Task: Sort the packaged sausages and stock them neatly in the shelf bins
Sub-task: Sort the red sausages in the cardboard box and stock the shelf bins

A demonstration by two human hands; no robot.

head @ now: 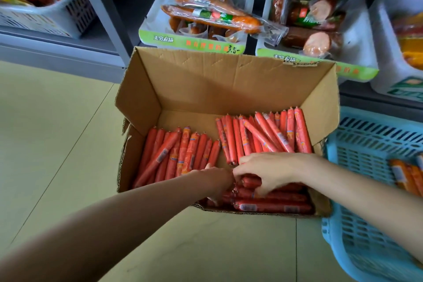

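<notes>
An open cardboard box sits on the floor and holds several red sausage sticks: one group at its left, one at its far right, and a crosswise stack at the near right. My left hand reaches into the box, its fingers curled down among the near stack. My right hand lies over the same stack with its fingers curled round sausages there. Two white shelf bins stand behind the box: one with orange packaged sausages, one with dark ones.
A blue plastic basket stands right of the box with a few sausages inside. A third white bin is at the far right. A grey shelf post and a white basket are at upper left. Pale floor lies left.
</notes>
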